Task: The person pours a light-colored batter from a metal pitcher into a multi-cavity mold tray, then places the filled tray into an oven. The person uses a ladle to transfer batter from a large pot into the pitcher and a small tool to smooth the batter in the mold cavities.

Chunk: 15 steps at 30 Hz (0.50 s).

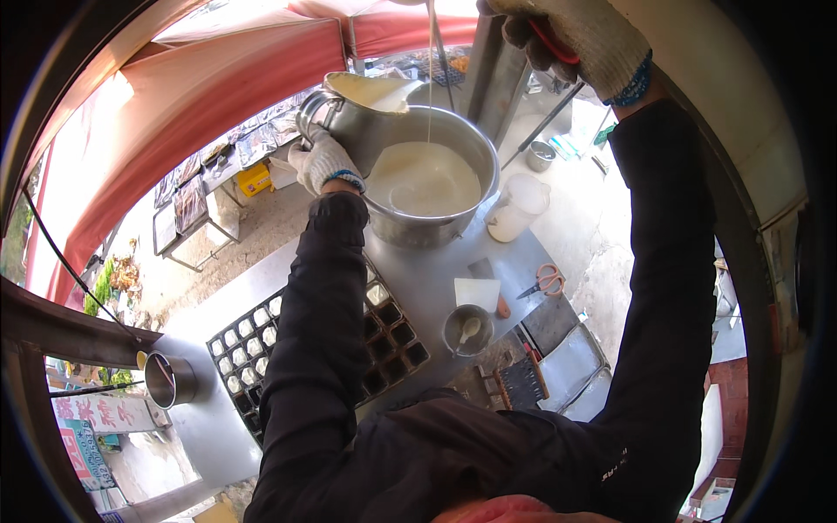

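My left hand (330, 162), in a white knit work glove, grips the handle of a steel pitcher (361, 134). Pale batter coats the pitcher's inside, and its lip overhangs a large steel stockpot (412, 230). Creamy batter (422, 180) fills part of the pot. Raised at the top right, my right hand (582, 46) wears a matching glove and is closed around a red handle (554, 40). What that handle belongs to is cut off by the frame. A thin stream of batter (430, 72) falls from the top edge into the pot.
A dark mould tray (395, 333) lies under my left sleeve, several cups holding white contents. Right of the pot stand a plastic jug (516, 208), scissors (550, 281), a white scraper (476, 294) and a bowl (467, 330) with a spoon. A steel container (171, 379) stands far left.
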Each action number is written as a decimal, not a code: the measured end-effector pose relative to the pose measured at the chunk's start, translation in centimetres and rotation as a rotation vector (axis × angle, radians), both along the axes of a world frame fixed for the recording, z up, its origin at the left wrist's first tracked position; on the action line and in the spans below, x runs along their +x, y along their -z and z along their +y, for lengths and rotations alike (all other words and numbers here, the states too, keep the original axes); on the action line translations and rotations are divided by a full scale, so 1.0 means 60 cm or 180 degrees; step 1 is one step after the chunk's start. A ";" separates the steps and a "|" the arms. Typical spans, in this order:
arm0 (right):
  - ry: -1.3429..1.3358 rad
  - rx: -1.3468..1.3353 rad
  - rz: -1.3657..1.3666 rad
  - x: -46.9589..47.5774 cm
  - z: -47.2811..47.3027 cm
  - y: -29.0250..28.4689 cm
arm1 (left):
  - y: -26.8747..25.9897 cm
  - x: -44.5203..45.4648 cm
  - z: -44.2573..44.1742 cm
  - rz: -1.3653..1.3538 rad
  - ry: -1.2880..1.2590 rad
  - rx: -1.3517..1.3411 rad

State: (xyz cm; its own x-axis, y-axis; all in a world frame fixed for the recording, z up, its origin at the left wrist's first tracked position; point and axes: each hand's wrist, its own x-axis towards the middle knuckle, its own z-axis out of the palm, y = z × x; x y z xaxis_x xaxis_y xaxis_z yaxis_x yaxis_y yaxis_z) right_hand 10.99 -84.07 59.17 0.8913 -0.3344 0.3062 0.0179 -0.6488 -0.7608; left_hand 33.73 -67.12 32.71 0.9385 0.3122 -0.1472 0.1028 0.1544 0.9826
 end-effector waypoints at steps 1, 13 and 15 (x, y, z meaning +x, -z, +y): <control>-0.0037 -0.0140 -0.0103 -0.005 0.019 -0.010 | 0.003 -0.001 -0.012 0.0146 -0.0020 0.0461; 0.0640 -0.2958 -0.1029 0.059 0.038 0.046 | 0.074 -0.021 -0.071 0.0479 0.0288 -0.0352; 0.0897 -0.3145 -0.0892 0.066 0.021 0.053 | 0.070 -0.025 -0.066 0.0409 0.0323 -0.0471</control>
State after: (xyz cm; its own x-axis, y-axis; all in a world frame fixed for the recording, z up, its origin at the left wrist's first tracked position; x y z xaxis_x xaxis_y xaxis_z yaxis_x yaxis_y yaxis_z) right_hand 14.96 -82.83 55.97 0.6761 -0.0086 0.7367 -0.1364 -0.9841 0.1136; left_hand 32.24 -71.07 28.49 0.9347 0.1831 -0.3047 0.2480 0.2783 0.9279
